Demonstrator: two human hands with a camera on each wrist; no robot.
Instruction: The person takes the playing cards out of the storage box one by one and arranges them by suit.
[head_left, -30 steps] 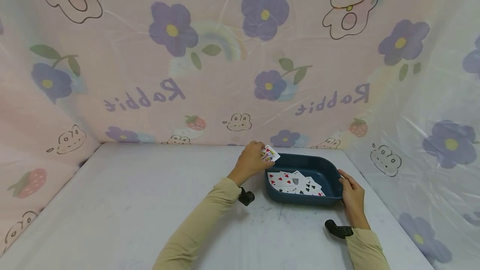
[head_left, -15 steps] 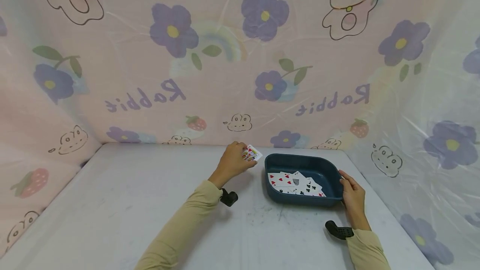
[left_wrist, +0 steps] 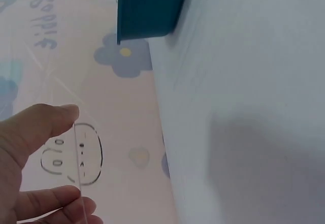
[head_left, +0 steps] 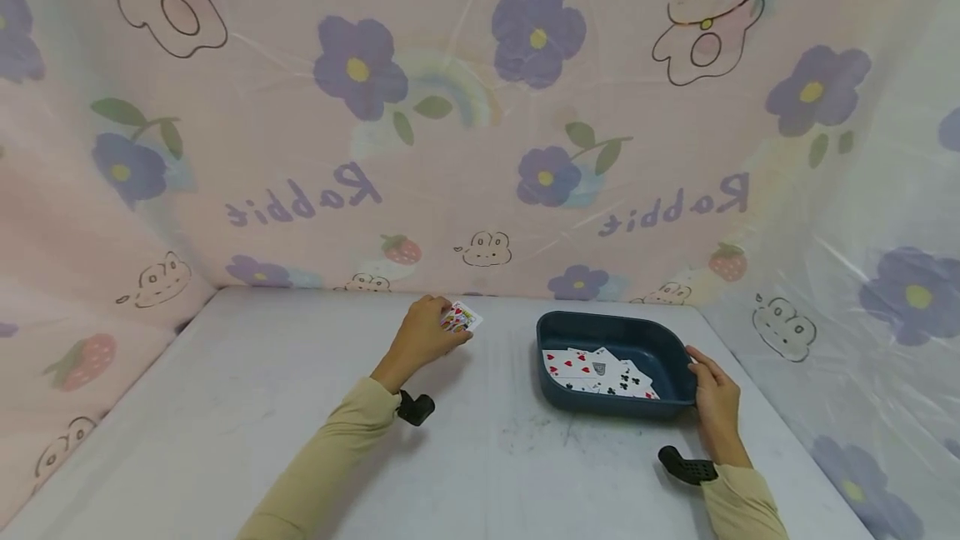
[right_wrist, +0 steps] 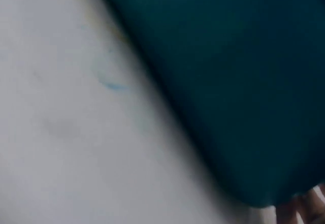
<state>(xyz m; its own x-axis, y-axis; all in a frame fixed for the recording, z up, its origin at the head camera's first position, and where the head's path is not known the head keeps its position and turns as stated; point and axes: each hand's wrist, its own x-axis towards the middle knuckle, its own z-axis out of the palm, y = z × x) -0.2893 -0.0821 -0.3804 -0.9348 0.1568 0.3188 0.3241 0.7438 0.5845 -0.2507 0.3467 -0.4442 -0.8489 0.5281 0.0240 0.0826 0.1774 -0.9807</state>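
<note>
Curtain [head_left: 480,132] behind tray [head_left: 615,408] of cards [head_left: 596,373], right hand [head_left: 716,398] round its end, left hand [head_left: 422,333] with pinched face card [head_left: 462,316]

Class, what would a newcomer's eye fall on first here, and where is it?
The dark blue tray, right of centre on the white table, stands out, with playing cards inside and the right hand gripping its right end. Left of it, the left hand holds another card. Purple flowers dot the pink backdrop behind.
</note>
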